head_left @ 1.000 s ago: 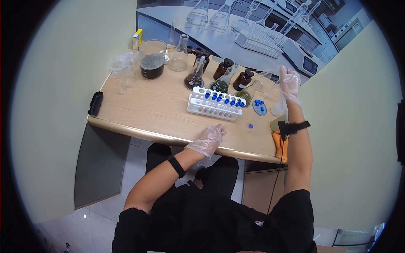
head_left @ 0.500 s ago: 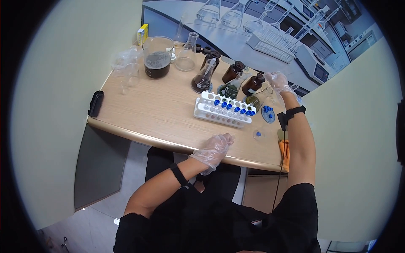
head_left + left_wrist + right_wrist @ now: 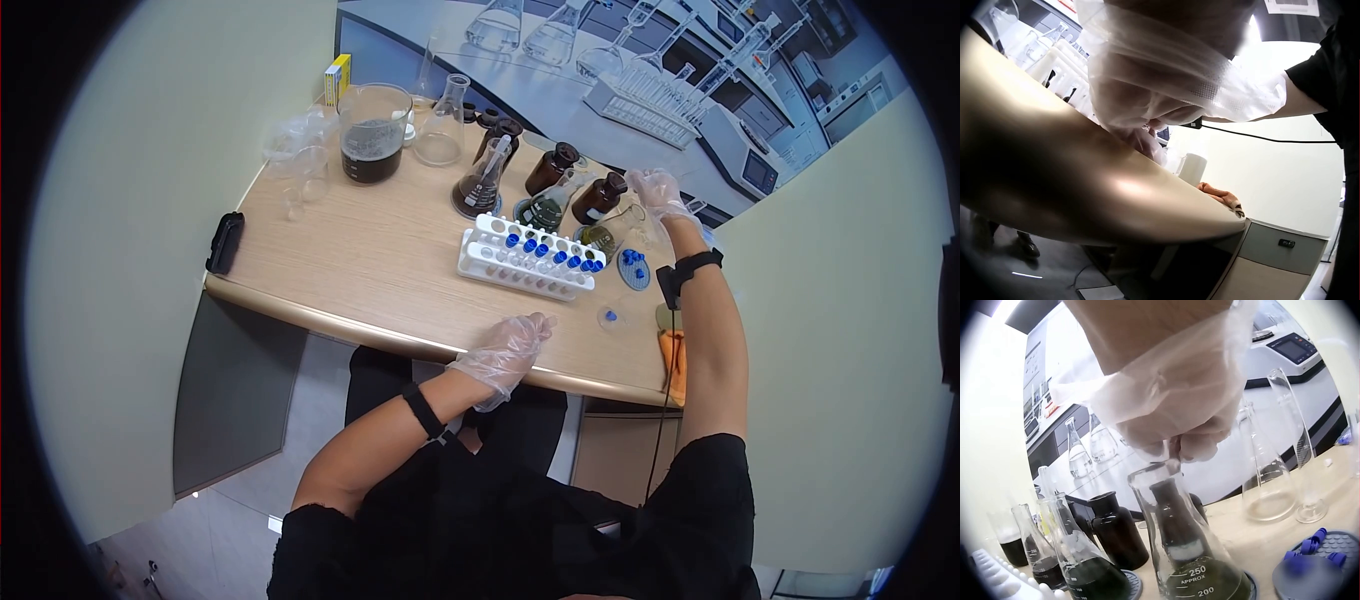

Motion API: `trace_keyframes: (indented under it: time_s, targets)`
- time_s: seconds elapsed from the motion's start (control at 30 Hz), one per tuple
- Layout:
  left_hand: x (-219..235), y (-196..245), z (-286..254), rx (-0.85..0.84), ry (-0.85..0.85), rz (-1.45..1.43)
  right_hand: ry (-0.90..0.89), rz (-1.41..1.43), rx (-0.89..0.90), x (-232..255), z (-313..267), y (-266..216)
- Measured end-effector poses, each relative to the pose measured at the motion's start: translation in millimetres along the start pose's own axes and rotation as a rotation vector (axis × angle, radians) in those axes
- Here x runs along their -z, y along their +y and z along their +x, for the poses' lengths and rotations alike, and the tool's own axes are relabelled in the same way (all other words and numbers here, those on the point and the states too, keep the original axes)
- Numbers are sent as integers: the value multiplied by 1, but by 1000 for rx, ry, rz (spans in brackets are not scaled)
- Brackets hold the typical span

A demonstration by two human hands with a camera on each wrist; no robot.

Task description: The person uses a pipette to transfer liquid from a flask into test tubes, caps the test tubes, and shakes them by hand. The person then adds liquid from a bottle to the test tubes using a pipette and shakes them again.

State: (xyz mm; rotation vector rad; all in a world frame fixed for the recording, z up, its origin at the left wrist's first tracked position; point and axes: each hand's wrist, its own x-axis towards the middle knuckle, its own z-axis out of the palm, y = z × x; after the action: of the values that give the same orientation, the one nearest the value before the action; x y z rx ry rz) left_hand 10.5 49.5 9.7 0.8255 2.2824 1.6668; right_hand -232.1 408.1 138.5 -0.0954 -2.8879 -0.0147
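My gloved left hand (image 3: 508, 350) rests at the table's front edge with loosely bent fingers, holding nothing visible. In front of it is a white rack (image 3: 528, 285) of blue-capped tubes. At the back right, my gloved right hand (image 3: 658, 195) is beside a brown bottle (image 3: 600, 198). The right wrist view shows this hand (image 3: 1175, 406) with curled fingers just above the mouth of a flask (image 3: 1200, 581) of yellow-green liquid; whether they pinch anything is unclear. A flask of dark green liquid (image 3: 1094, 578) stands beside it. Blue caps (image 3: 633, 262) lie on a round coaster.
Left of the rack stand a beaker of dark liquid (image 3: 371, 168) and an empty flask (image 3: 440, 145). Crumpled plastic (image 3: 300, 140) and a black case (image 3: 226, 243) are at far left. An orange cloth (image 3: 675, 365) lies near the right edge.
The head view has turned slightly. My right hand has moved left, closer to the brown bottle and flasks. My left hand stays by the front edge.
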Motion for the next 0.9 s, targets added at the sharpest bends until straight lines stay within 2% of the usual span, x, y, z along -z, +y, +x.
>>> trace_keyframes:
  time_s: [0.03,0.1,0.23,0.3,0.33,0.4,0.47,0.53,0.6,0.63,0.7,0.73,0.8,0.87,0.9]
  targets:
    - [-1,-2,0,-11,-3,-4,3,-1,0,4,-1,-1]
    - [-4,-7,1,-25,-2,-6,-128,-425,265,12,-1,-6]
    - [-5,-8,2,-6,-14,-65,-117,-405,276,10,-4,-4]
    - [-3,-8,3,13,-18,-124,-32,-58,105,5,-2,5]
    - [-4,-9,4,-2,-21,-86,-31,-58,102,8,-6,1]
    - [-6,-11,5,-23,-29,-50,45,206,-209,19,-13,-5]
    - [-9,-13,7,39,-28,-162,102,220,-191,47,-31,-13]
    - [-16,-23,11,20,-10,-153,161,234,-165,77,-50,-20]
    - [-17,-24,11,2,11,-145,167,412,-295,101,-65,-24]
    - [-14,-22,11,0,-6,-141,173,409,-292,113,-75,-27]
    - [-14,-25,13,-7,-25,-138,317,407,-273,134,-101,-32]
    - [-20,-36,16,-6,-33,-166,385,504,-253,146,-121,-44]
    - [-22,-35,18,-10,-43,-193,391,557,-260,162,-151,-55]
    - [-16,-22,13,67,-46,-288,393,614,-266,173,-183,-69]
    - [-14,-17,12,66,-46,-287,375,728,-229,177,-202,-78]
